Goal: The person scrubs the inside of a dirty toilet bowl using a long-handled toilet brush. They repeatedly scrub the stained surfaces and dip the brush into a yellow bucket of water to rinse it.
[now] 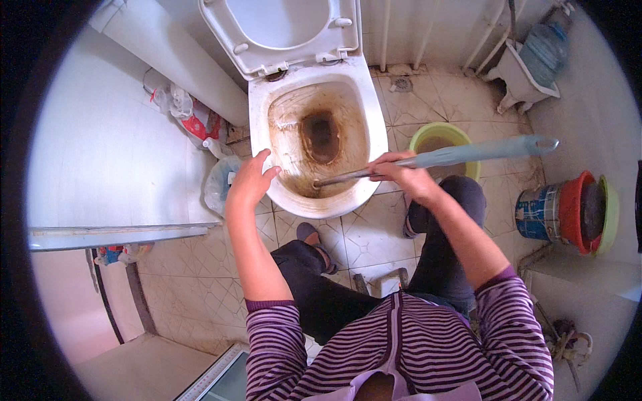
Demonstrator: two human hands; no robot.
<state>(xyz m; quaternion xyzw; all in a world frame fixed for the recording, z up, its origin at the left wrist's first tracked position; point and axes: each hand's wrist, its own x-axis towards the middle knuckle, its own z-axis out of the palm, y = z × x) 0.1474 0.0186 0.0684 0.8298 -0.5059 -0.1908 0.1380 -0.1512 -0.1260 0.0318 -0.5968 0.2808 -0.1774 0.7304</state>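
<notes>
In front of me stands a white toilet with its seat and lid raised. Brown stains cover the inside of the bowl, darkest around the drain hole. My right hand is wrapped round the thin metal shaft of a long-handled tool. Its pale blue handle points out to the right, and its far end touches the stained bowl wall near the front; what kind of head it has is too small to tell. My left hand is at the bowl's left rim, thumb and fingers apart, holding nothing.
A yellow-green basin of murky liquid stands right of the toilet. Plastic bags crowd the left side. A blue bucket and red basin lie at the right wall. A white stand holds a blue bottle.
</notes>
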